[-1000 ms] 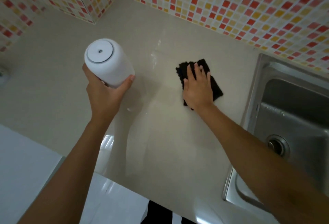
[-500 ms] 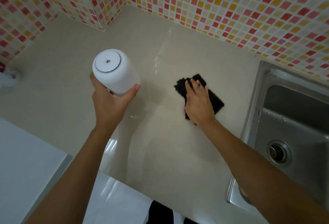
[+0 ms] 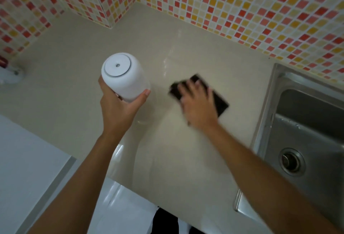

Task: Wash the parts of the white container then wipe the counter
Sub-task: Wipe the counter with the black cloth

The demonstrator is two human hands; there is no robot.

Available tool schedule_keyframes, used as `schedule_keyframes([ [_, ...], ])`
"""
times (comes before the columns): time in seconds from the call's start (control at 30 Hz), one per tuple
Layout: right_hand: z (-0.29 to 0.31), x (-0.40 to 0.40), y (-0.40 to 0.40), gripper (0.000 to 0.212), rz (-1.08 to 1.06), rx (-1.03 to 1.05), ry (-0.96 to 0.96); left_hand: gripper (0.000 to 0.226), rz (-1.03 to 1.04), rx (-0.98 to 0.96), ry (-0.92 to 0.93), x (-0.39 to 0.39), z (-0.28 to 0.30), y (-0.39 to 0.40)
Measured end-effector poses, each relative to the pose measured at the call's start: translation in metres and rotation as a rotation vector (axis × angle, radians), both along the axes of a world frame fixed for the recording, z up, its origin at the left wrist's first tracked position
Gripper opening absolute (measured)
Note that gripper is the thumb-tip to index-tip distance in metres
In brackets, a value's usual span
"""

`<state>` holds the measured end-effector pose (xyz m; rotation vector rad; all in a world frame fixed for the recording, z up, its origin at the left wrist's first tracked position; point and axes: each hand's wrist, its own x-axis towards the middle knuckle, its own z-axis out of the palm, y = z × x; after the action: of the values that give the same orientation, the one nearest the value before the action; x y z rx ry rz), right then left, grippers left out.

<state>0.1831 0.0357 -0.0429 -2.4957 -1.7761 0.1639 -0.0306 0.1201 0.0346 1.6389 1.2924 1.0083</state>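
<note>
White container (image 3: pixel 128 79), grey ring on top. Black cloth (image 3: pixel 219 101). Beige glossy counter (image 3: pixel 74 77). Wall tiles (image 3: pixel 242 6): small squares, red, pink, orange, yellow, cream, white grout. Silver-grey steel sink (image 3: pixel 305 122). White floor (image 3: pixel 22 152).

head view: worn at head height, aimed forward and steeply down | counter (image 3: pixel 186 150) seen close from above | steel sink (image 3: pixel 290 114) cut by right edge | tiled corner framed at top
</note>
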Motion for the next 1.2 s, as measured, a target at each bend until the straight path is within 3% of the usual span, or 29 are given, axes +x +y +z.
schedule_keyframes([
  [0.07, 0.005, 0.071, 0.03, 0.052, -0.242, -0.044, 0.027, 0.101, 0.004, 0.013, 0.011, -0.004, 0.001, -0.003],
  [0.13, 0.003, 0.103, 0.03, 0.051, -0.307, -0.079, 0.063, 0.102, 0.008, 0.017, 0.01, -0.009, 0.003, -0.005],
  [0.23, 0.002, 0.064, -0.009, 0.052, -0.307, -0.029, 0.029, 0.102, 0.011, 0.017, 0.009, -0.011, 0.006, -0.006],
  [0.4, 0.013, -0.095, -0.123, 0.053, 0.046, -0.031, 0.04, 0.103, -0.033, -0.002, -0.025, 0.021, 0.014, -0.005],
  [0.47, 0.013, -0.113, -0.142, 0.052, 0.194, -0.056, 0.081, 0.103, -0.068, 0.004, -0.031, 0.038, 0.015, -0.007],
  [0.53, 0.01, -0.078, -0.119, 0.051, 0.158, -0.031, 0.051, 0.104, -0.091, 0.017, -0.024, 0.05, 0.011, -0.01],
  [0.67, 0.007, 0.057, -0.054, 0.05, -0.312, -0.028, 0.066, 0.105, -0.122, 0.007, 0.007, 0.058, 0.002, -0.02],
  [0.8, 0.007, 0.123, -0.041, 0.051, -0.425, -0.076, 0.116, 0.101, -0.152, -0.005, 0.018, 0.059, -0.003, -0.028],
  [0.9, 0.005, 0.072, -0.081, 0.052, -0.511, -0.007, 0.067, 0.101, -0.15, -0.01, 0.012, 0.063, -0.001, -0.029],
  [1.07, 0.01, -0.067, -0.176, 0.053, -0.447, -0.026, 0.101, 0.096, -0.161, -0.003, -0.031, 0.079, 0.006, -0.021],
  [1.2, 0.011, -0.032, -0.151, 0.052, -0.411, -0.042, 0.088, 0.097, -0.18, 0.024, -0.035, 0.095, 0.012, -0.016],
])
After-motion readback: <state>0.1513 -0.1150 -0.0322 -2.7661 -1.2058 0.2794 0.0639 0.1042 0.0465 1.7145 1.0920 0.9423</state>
